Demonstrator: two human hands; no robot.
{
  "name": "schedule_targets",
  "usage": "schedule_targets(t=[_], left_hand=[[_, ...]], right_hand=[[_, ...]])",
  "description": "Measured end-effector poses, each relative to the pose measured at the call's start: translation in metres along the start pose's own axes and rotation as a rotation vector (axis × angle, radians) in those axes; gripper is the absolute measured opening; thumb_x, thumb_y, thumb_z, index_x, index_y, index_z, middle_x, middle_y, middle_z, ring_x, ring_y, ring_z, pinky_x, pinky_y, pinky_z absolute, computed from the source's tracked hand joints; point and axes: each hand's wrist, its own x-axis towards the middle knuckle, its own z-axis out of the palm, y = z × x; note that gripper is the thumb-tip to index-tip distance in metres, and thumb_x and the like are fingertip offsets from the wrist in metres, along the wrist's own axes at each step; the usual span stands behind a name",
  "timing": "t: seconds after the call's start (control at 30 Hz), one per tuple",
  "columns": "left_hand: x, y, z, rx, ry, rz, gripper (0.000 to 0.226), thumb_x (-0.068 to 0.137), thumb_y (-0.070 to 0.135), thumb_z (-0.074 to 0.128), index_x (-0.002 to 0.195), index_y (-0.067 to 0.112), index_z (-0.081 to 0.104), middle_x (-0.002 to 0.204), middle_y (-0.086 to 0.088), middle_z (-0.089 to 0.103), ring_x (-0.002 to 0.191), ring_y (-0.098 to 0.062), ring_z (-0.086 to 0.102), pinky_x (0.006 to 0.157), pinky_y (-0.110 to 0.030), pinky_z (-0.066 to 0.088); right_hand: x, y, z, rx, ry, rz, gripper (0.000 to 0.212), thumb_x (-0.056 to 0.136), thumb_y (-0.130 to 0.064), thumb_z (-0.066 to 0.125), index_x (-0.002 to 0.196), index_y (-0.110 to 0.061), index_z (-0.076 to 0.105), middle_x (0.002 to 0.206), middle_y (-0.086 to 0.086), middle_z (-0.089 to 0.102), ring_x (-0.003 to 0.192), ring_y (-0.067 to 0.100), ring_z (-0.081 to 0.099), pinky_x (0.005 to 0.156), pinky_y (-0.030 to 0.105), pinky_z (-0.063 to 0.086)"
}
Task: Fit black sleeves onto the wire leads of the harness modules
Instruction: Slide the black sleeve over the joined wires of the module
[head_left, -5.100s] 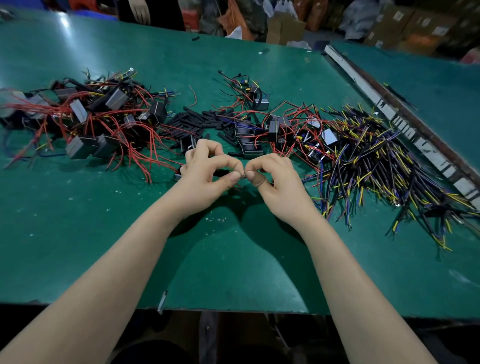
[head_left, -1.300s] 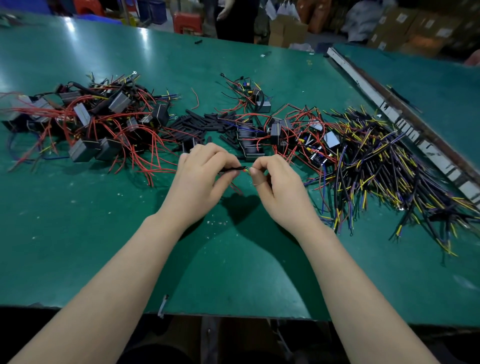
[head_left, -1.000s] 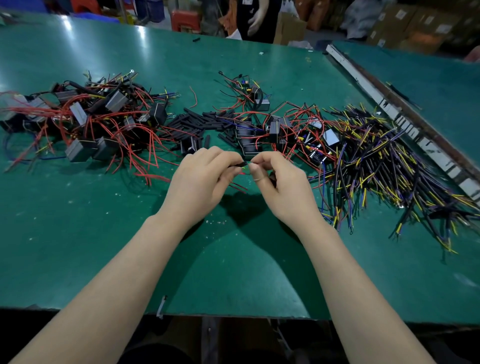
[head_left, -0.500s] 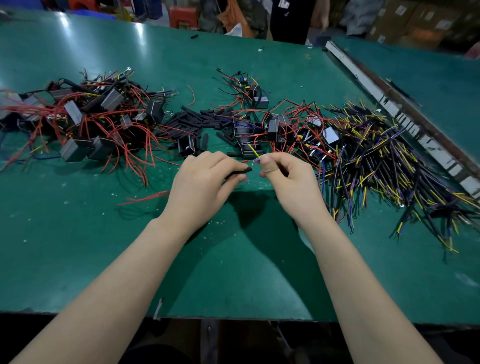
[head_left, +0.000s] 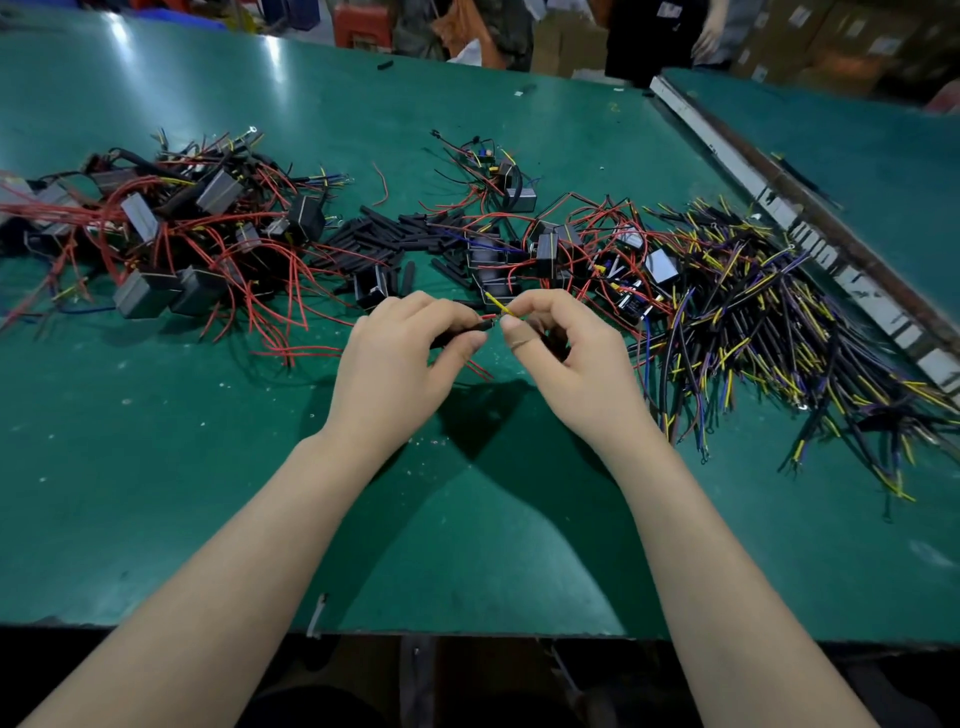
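Note:
My left hand (head_left: 402, 358) pinches a black sleeve (head_left: 467, 328) between thumb and fingers, its open end pointing right. My right hand (head_left: 566, 353) pinches a thin yellow wire lead (head_left: 500, 305) whose tip meets the sleeve's mouth. Both hands hover just above the green table (head_left: 467, 519), fingertips almost touching. Loose black sleeves (head_left: 384, 241) lie in a pile just beyond the hands. Black harness modules with red leads (head_left: 171, 244) are heaped at the left, and more modules (head_left: 545, 249) sit behind my right hand.
A large bundle of black, yellow and purple wires (head_left: 779, 322) spreads over the right of the table. A metal rail (head_left: 810, 228) runs diagonally along the right edge. A person (head_left: 649, 36) stands past the far edge among boxes.
My hands have come closer together again; the yellow lead's tip now meets the sleeve's mouth. The person at the far side has walked to the right.

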Motion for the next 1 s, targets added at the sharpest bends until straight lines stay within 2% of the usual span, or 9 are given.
schedule_targets(t=[0.07,0.13,0.3,0.43,0.57,0.63,0.73,0.87,1.0], left_hand=[[0.0,0.0,0.0,-0.022,-0.013,-0.005,0.018,0.085,0.029,0.063,0.094,0.014,0.07,0.087,0.0,0.065,0.083,-0.027,0.058,0.074,-0.046,0.048],[0.001,0.0,0.0,-0.044,-0.023,-0.005,0.017,0.085,0.027,0.064,0.094,0.014,0.07,0.087,0.0,0.065,0.083,-0.027,0.058,0.075,-0.046,0.048],[0.003,0.0,-0.003,-0.094,-0.07,0.019,0.017,0.084,0.025,0.064,0.093,0.012,0.07,0.084,0.0,0.063,0.082,-0.025,0.057,0.075,-0.044,0.047],[0.006,-0.002,-0.006,-0.144,-0.105,-0.017,0.017,0.083,0.024,0.063,0.093,0.012,0.07,0.084,0.007,0.058,0.082,-0.021,0.054,0.077,-0.044,0.046],[0.007,-0.003,-0.008,-0.161,-0.126,-0.036,0.012,0.086,0.015,0.067,0.097,0.012,0.071,0.085,0.01,0.057,0.086,-0.022,0.055,0.081,-0.04,0.044],[0.008,-0.003,-0.008,-0.163,-0.145,-0.049,0.013,0.087,0.015,0.066,0.099,0.013,0.071,0.086,0.01,0.057,0.088,-0.022,0.054,0.084,-0.043,0.044],[0.008,-0.004,-0.009,-0.166,-0.177,-0.062,0.013,0.089,0.015,0.063,0.1,0.015,0.071,0.088,0.008,0.058,0.091,-0.024,0.054,0.086,-0.049,0.042],[0.008,-0.003,-0.009,-0.152,-0.213,-0.056,0.014,0.09,0.016,0.062,0.101,0.015,0.071,0.092,0.01,0.059,0.097,-0.027,0.054,0.088,-0.052,0.041],[0.007,-0.003,-0.007,-0.14,-0.207,-0.052,0.015,0.09,0.02,0.062,0.101,0.014,0.071,0.089,0.011,0.058,0.094,-0.025,0.054,0.086,-0.05,0.042]], right_hand=[[0.001,0.0,0.001,0.043,0.005,0.033,0.004,0.092,-0.025,0.058,0.091,-0.025,0.062,0.083,-0.014,0.06,0.081,0.01,0.053,0.08,0.033,0.045],[0.001,0.0,0.001,0.073,0.006,0.05,0.006,0.091,-0.024,0.062,0.087,-0.027,0.06,0.08,-0.012,0.058,0.078,0.01,0.051,0.077,0.033,0.044],[0.001,-0.002,0.002,0.127,0.01,0.092,0.017,0.092,-0.021,0.062,0.081,-0.031,0.056,0.073,-0.015,0.054,0.067,0.001,0.046,0.067,0.019,0.04],[0.001,-0.005,0.004,0.194,0.001,0.144,0.016,0.093,-0.018,0.061,0.081,-0.027,0.056,0.071,-0.014,0.052,0.064,-0.003,0.044,0.063,0.011,0.037],[0.001,-0.006,0.003,0.225,0.001,0.15,0.009,0.093,-0.015,0.061,0.086,-0.021,0.059,0.074,-0.013,0.055,0.065,-0.006,0.046,0.066,0.008,0.038],[0.0,-0.005,0.004,0.192,-0.006,0.132,0.004,0.094,-0.016,0.061,0.092,-0.02,0.062,0.08,-0.009,0.059,0.069,-0.003,0.049,0.069,0.011,0.04],[0.0,-0.002,0.003,0.1,0.004,0.056,0.006,0.094,-0.018,0.061,0.098,-0.021,0.064,0.09,0.002,0.064,0.08,0.011,0.055,0.075,0.027,0.045],[0.0,0.001,0.003,-0.059,0.06,-0.064,0.014,0.091,-0.021,0.059,0.094,-0.011,0.068,0.084,0.002,0.059,0.079,0.022,0.055,0.075,0.04,0.047],[-0.001,0.004,0.005,-0.136,0.105,-0.111,0.015,0.092,-0.022,0.059,0.094,-0.009,0.067,0.083,0.001,0.057,0.078,0.023,0.055,0.071,0.046,0.048]])
